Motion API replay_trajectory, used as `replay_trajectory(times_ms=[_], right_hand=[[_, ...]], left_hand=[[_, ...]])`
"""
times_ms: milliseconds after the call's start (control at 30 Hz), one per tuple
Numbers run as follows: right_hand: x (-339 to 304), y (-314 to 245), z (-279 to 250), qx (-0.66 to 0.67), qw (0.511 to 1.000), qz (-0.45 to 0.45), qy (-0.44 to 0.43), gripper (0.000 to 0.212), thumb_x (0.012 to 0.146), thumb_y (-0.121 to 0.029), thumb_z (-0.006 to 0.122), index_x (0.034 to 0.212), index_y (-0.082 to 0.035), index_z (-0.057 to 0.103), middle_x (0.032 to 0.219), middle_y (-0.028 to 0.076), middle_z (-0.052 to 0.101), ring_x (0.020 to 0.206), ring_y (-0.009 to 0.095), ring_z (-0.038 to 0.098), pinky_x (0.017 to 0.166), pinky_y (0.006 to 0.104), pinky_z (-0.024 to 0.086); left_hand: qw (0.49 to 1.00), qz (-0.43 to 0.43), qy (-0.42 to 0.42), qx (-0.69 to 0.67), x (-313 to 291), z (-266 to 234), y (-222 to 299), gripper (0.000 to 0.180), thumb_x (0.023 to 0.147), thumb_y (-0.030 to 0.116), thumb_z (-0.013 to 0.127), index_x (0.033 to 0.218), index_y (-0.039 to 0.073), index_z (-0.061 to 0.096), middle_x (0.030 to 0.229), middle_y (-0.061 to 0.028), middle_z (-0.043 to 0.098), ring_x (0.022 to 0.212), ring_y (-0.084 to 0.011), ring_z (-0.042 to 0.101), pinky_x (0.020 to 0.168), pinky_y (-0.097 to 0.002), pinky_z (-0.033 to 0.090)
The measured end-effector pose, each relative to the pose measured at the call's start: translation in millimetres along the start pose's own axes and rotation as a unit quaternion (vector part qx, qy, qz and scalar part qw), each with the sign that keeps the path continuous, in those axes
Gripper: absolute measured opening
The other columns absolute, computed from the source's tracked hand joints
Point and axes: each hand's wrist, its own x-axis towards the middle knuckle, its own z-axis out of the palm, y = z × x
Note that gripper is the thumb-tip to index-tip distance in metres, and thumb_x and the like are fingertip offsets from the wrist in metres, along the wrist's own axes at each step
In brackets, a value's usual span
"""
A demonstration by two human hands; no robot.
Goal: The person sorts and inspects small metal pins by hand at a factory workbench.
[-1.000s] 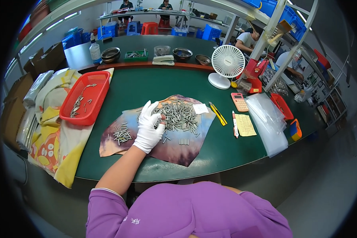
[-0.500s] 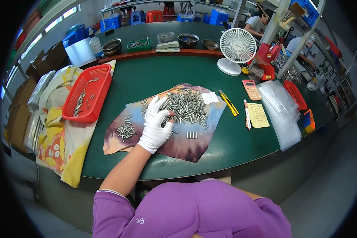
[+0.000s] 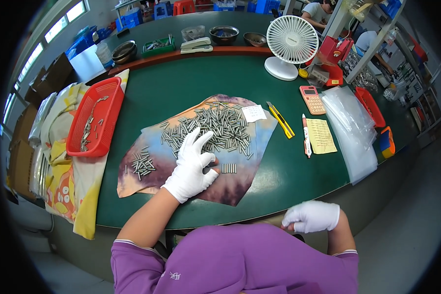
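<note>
Pins (image 3: 215, 128) lie heaped mid-cloth (image 3: 240, 181); my left hand (image 3: 192, 166) rests on them, fingers spread, holding nothing I can see. Right hand (image 3: 312, 216), curled at the table's near edge (image 3: 259, 215), hides its palm; I cannot tell its contents.

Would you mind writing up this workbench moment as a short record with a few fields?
Left hand: white-gloved left hand spread flat on the cloth, fingers at the edge of the big pile of metal pins
Right hand: white-gloved right hand curled near the body, off the table, nothing visible in it
Small groups: small pile of pins to the left, short row of pins by the thumb
Left side: red basket with a few pins
Right side: yellow knife, marker pen, calculator, fan
</note>
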Motion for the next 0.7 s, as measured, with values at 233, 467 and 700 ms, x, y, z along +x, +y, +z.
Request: replay_trajectory(times_ms=[233, 467, 700], right_hand=[[130, -19, -80, -0.276, 0.849, -0.161, 0.421, 0.007, 0.081, -0.013, 0.064, 0.087, -0.012, 0.067, 0.081, 0.007, 0.062, 0.079, 0.027, 0.064, 0.07, 0.0406, 0.052], [170, -17, -105, -0.425, 0.803, -0.161, 0.384, 0.007, 0.072, -0.012, 0.068, 0.078, -0.012, 0.066, 0.077, 0.007, 0.059, 0.074, 0.028, 0.062, 0.064, 0.0421, 0.05], [170, -9, -106, -0.395, 0.807, -0.175, 0.402, 0.007, 0.072, -0.013, 0.069, 0.078, -0.012, 0.066, 0.075, 0.007, 0.057, 0.073, 0.028, 0.062, 0.062, 0.0423, 0.049]], left_hand=[[0.999, 0.008, 0.038, 0.005, 1, -5, -3, 0.019, 0.071, 0.011, 0.076, 0.086, 0.007, 0.065, 0.147, -0.0181, 0.045, 0.142, -0.0465, 0.029, 0.114, -0.0551, 0.028], [0.996, 0.008, 0.087, 0.016, -2, -5, -13, 0.019, 0.071, 0.012, 0.075, 0.087, 0.01, 0.065, 0.14, -0.0169, 0.049, 0.136, -0.0468, 0.037, 0.112, -0.0562, 0.032], [0.997, -0.035, 0.073, 0.015, 1, -6, -14, 0.019, 0.072, 0.01, 0.074, 0.088, 0.009, 0.065, 0.142, -0.0173, 0.048, 0.137, -0.0482, 0.035, 0.112, -0.0557, 0.032]])
